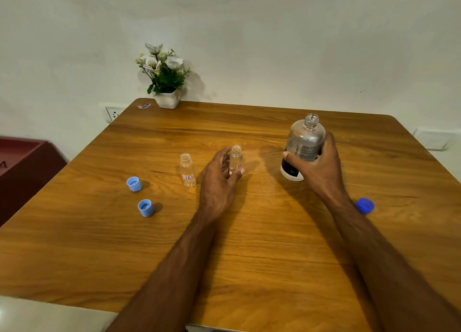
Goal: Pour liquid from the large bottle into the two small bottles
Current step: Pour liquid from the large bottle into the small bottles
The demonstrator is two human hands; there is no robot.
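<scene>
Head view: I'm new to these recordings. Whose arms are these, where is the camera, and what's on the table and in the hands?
There is no machine: a person wears the camera on the head, looking down at their own bare hands. The right hand grips the large bottle, uncapped. The left hand is around one small bottle; the other small bottle stands beside it. On the wooden table lie two light blue caps, a darker blue cap and a flower pot.

On the brown wooden table (249, 244) stand one large clear plastic bottle (304, 142) and two small clear plastic bottles (187, 169) (236, 158). Three caps lie there: two light-blue round plastic caps (134, 184) (145, 208) and one dark-blue cap (365, 205). One white pot of white flowers (164, 78) sits at the far edge.
</scene>
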